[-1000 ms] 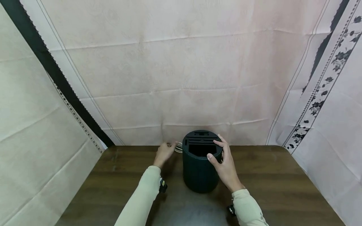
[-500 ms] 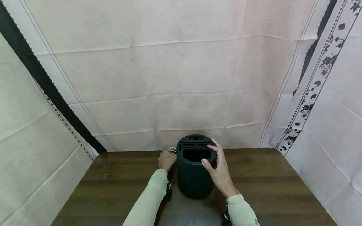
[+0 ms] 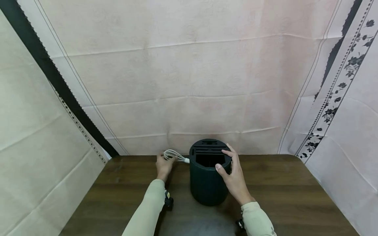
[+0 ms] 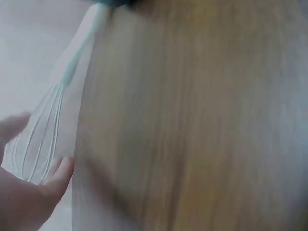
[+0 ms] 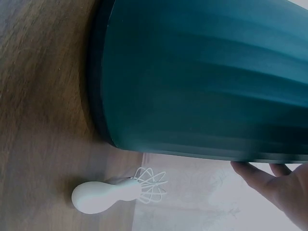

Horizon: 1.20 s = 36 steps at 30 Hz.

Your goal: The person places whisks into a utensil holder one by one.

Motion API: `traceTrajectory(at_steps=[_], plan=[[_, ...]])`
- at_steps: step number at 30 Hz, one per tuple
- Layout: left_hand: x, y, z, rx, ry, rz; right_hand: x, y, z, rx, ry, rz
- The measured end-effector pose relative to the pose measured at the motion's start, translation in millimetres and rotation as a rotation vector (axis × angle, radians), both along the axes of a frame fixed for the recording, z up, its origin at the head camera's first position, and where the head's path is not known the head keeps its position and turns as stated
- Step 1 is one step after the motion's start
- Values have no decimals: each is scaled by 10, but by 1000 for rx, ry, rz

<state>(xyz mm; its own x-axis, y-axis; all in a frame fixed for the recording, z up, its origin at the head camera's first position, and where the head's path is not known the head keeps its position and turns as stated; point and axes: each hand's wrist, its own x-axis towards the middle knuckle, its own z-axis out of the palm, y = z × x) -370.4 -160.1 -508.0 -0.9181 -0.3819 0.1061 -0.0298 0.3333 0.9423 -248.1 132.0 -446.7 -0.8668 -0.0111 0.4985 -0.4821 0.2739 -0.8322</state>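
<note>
A dark green round knife block [image 3: 208, 183] stands upright on the table, its black top [image 3: 209, 143] showing slots and a rectangular opening. My right hand [image 3: 236, 175] holds it by the right side of the rim, with the thumb at the front and fingers farther back. Left of the block, my left hand [image 3: 164, 166] has its thumb and fingers round the wire loops of a white whisk [image 4: 38, 139]. The whisk slants, its loops to the left and its handle running behind the block. A smaller white whisk [image 5: 103, 195] stands loops up beside the block in the right wrist view.
The brown wooden table [image 3: 133, 196] ends at its far edge, just behind the block and the left hand. A pale cloth [image 3: 189, 82] hangs beyond that edge, with more cloth at both sides. Each wrist wears a small black camera [image 3: 169, 200].
The left hand first reaches in close behind the block's left side, then draws back left with the whisk's loops, showing more of the whisk. The right hand keeps its hold on the block.
</note>
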Motion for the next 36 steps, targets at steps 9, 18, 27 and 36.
traceTrajectory(at_steps=[9,18,27,36], plan=[[37,-461,16,62,-21,-51,-20,18,0,4,-3,-6],[75,-410,16,-151,-153,-245,-17,12,2,6,-2,-5],[244,-442,251,-301,-163,-298,-34,12,6,4,-13,-6],[802,-555,347,-173,-221,-316,-52,38,4,46,13,9]])
